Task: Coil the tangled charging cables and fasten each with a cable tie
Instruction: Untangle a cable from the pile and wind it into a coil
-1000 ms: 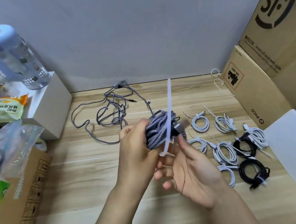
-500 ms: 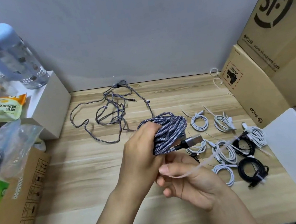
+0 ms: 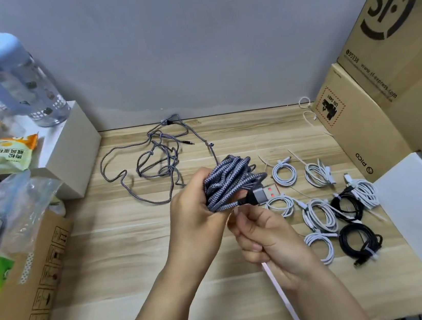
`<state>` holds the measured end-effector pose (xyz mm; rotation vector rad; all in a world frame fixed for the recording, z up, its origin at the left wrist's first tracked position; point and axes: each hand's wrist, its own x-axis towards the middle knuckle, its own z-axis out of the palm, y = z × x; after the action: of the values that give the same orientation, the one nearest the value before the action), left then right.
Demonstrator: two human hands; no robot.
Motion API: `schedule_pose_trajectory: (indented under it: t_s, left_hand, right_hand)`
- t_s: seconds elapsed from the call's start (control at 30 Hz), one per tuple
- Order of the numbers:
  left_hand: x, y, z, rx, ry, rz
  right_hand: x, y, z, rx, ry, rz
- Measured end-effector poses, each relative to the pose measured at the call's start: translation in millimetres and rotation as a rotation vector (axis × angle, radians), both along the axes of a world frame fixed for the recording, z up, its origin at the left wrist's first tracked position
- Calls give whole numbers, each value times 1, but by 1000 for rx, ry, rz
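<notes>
Grey coil [image 3: 228, 184] is sitting gripped in left hand [image 3: 198, 215]; right hand [image 3: 265, 236] is pinching one tie [image 3: 284, 298]; seven white bundles and two black lying tied.

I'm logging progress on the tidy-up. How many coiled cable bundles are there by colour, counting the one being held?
White coils on the table: 6
Black coils on the table: 2
Grey braided coil, held in the left hand: 1
Total: 9

Grey braided coil [image 3: 227, 183] held, white tie [image 3: 285, 297] below
</notes>
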<state>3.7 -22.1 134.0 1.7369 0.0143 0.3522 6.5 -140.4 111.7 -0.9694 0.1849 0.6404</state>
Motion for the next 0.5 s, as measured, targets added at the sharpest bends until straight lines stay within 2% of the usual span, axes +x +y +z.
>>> schedule_pose_trajectory:
  t_s: [0.07, 0.17, 0.3, 0.4, 0.5]
  left_hand:
    - [2, 4, -2, 34, 14, 30]
    - [4, 6, -7, 38, 84, 80]
    - [3, 5, -7, 103, 85, 100]
    - [1, 2, -6, 209, 25, 78]
    - [-1, -4, -7, 346, -28, 40]
  right_hand:
    - [-3, 2, -5, -255, -225, -43]
    - [-5, 6, -6, -404, -414, -174]
    - [-4, 4, -5, -464, -410, -302]
    - [0, 4, -7, -543, -381, -334]
    - [1, 7, -5, -652, -438, -329]
